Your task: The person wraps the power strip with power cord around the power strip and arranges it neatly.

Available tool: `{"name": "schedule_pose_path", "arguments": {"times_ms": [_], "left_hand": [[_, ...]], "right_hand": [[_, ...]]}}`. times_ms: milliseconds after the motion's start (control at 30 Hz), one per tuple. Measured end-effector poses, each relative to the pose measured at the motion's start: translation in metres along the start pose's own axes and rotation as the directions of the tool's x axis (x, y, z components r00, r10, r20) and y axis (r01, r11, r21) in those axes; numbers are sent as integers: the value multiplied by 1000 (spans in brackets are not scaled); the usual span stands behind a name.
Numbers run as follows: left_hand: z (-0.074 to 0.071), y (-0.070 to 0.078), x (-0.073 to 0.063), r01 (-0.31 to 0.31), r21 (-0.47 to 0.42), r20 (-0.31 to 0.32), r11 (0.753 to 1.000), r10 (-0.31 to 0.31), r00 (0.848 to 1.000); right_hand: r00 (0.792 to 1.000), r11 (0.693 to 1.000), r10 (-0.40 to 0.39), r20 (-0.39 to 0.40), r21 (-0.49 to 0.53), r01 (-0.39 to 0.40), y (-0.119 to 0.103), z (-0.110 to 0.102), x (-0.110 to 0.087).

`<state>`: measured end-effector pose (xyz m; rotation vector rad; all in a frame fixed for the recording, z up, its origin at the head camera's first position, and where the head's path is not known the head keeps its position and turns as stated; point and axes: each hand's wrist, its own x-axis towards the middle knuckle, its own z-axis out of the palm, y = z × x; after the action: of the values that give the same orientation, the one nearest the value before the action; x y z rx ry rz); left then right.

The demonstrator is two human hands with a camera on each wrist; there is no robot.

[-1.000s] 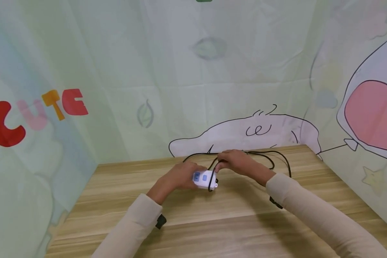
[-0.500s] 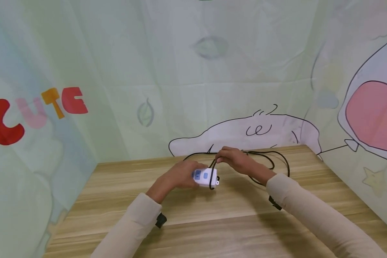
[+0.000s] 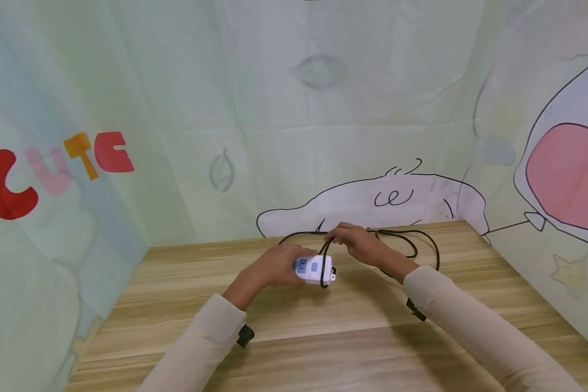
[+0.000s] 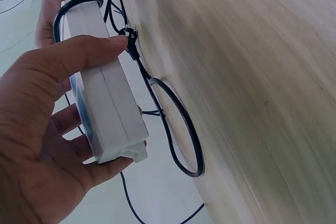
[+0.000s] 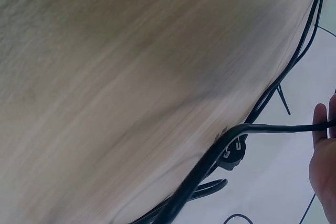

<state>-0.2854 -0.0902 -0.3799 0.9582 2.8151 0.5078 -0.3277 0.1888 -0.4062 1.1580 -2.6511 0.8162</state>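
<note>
A white power strip (image 3: 314,277) with blue sockets is in my left hand (image 3: 276,265), which grips its left end just over the table. In the left wrist view, my thumb lies along one side of the strip (image 4: 107,103) and the fingers reach round the other. Its black cord (image 3: 323,267) loops round the strip's right end. My right hand (image 3: 360,245) pinches this cord a little above and behind the strip. In the right wrist view, the cord (image 5: 283,128) runs across to the fingers of that hand (image 5: 323,166), partly cut off by the frame.
More cord (image 3: 433,245) lies in loose loops along the back right of the wooden table (image 3: 323,348). The cord's black plug (image 4: 129,38) shows near the table in the left wrist view. A printed curtain (image 3: 274,109) stands close behind and at both sides.
My right hand has shifted slightly left and up, with the cord in its fingers. The power strip has moved a little to the right and up in the left hand's grip.
</note>
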Motion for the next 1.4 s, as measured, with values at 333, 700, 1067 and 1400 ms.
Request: {"name": "schedule_pose_path", "arguments": {"times_ms": [333,700,1067,1400], "left_hand": [[4,1,1,-35,-21,-21,999,35,999],[8,5,2,-32,-49,-105,998,27,994],[12,6,3,12,-66,-199,998,-25,980],[20,4,5,57,-98,-271,993,-82,959]], "right_hand": [[995,992,96,-36,-82,-98,-3,12,4],[992,997,56,-112,-40,-61,27,37,7],[989,990,79,-126,-105,-93,82,88,14],[976,978,206,-70,-8,-207,85,98,13]]}}
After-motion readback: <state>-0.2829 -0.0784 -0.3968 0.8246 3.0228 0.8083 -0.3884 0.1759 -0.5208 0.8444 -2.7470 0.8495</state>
